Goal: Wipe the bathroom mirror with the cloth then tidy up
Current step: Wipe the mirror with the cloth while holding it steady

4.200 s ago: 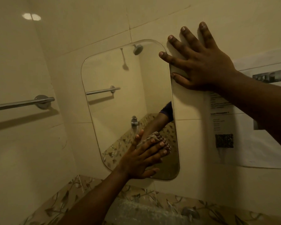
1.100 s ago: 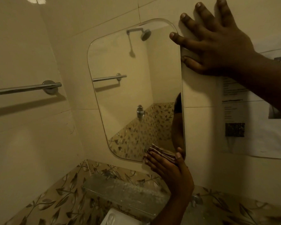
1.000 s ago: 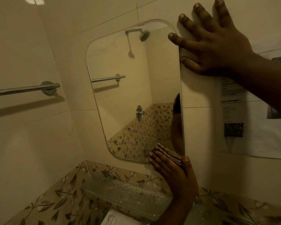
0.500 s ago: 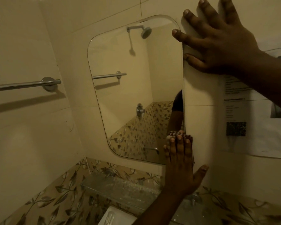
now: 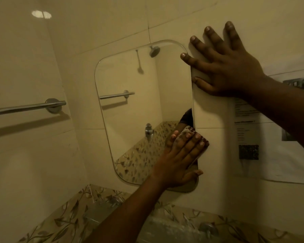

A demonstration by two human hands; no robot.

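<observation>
Pressing flat against the lower right part of the rounded-corner frameless wall mirror (image 5: 139, 111), the left hand (image 5: 181, 155) lies with its fingers straight and close together over a folded brownish ribbed cloth (image 5: 204, 140), pinning it to the surface rather than curling round it. The cloth sits at the mirror's right edge, and its dark rim shows just past the fingertips, reaching onto the cream wall tile (image 5: 211, 163) beside the glass. The left thumb sticks out to the right, low on the mirror near its bottom corner. The right hand (image 5: 225, 67) rests higher up, released and spread wide on the tile beside the mirror's top right corner, grasping nothing (its forefinger tip and thumb tip meet the mirror's edge). A white printed paper notice (image 5: 279, 155) is stuck to the wall just right of the mirror, partly under the right forearm. On the adjoining wall to the left hangs a chrome towel rail (image 5: 25, 107). A band of leaf-patterned tiles (image 5: 68, 218) runs below the mirror, and a reflected shower head (image 5: 154, 50) shows near the mirror's top.
</observation>
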